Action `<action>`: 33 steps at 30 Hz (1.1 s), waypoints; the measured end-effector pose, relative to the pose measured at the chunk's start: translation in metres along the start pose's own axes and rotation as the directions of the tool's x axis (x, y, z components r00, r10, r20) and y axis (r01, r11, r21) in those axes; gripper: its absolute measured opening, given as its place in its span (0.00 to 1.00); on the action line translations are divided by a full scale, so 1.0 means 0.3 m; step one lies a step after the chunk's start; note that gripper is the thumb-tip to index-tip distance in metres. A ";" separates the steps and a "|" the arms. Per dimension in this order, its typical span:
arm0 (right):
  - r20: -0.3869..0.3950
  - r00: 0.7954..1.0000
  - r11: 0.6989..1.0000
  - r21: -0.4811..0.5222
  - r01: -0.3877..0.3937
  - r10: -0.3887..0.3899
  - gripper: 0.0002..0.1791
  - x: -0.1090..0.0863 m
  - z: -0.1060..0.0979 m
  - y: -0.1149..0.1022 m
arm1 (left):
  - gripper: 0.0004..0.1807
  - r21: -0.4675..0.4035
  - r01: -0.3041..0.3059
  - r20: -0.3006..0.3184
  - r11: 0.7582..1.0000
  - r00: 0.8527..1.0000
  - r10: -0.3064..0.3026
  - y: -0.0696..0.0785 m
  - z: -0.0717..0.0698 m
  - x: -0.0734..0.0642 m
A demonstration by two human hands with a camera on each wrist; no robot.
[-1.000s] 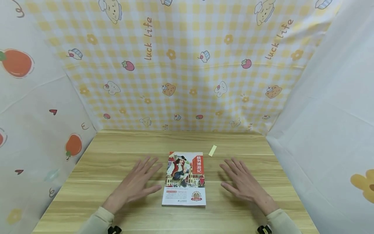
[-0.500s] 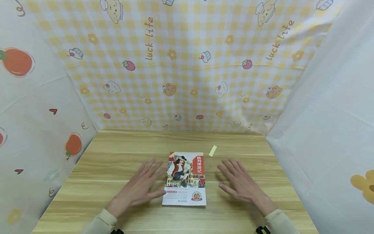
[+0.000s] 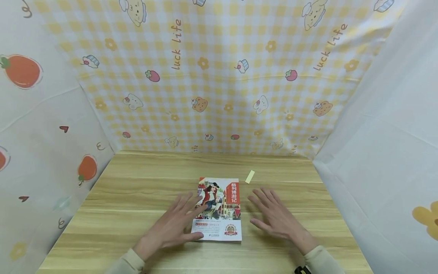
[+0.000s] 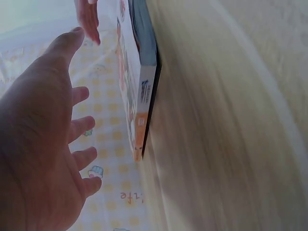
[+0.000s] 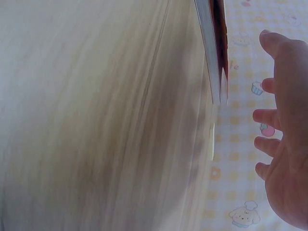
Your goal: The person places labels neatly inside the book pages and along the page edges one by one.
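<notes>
A paperback book [image 3: 219, 209] with an illustrated cover lies flat on the wooden table, its spine [image 4: 142, 106] toward the left hand. My left hand [image 3: 172, 224] is spread over the book's left edge; its fingertips and thumb overlap the cover in the head view, while the left wrist view shows a gap between fingers and book. To the right of the book, my right hand [image 3: 277, 217] hovers with fingers spread, apart from the page edge [image 5: 210, 53]. Neither hand holds anything.
A small pale yellow paper strip [image 3: 250, 176] lies on the table [image 3: 154, 167] just beyond the book's upper right corner. A yellow checked cloth [image 3: 219, 83] hangs behind the table, with white cloth [image 3: 383, 152] at the sides.
My left hand has moved right, from beside the book to over its left edge. The right hand has shifted slightly left toward the book, which stays in place.
</notes>
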State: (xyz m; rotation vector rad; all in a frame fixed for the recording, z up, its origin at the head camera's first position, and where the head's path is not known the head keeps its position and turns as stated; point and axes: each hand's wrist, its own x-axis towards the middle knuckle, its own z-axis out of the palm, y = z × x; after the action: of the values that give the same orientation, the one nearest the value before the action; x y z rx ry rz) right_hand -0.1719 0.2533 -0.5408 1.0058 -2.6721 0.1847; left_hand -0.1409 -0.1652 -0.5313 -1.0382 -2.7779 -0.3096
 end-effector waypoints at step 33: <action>0.041 0.984 0.985 -0.011 0.175 -0.174 0.44 0.037 0.044 -0.161 | 0.48 -0.075 -0.006 0.138 0.997 0.990 0.016 0.093 0.090 0.022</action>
State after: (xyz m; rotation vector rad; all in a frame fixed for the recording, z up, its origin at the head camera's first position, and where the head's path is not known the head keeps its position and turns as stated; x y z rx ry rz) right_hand -0.1507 0.2073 -0.5489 1.2441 -2.5987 0.1096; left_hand -0.1294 -0.1337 -0.5521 -1.1328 -2.9029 -0.3551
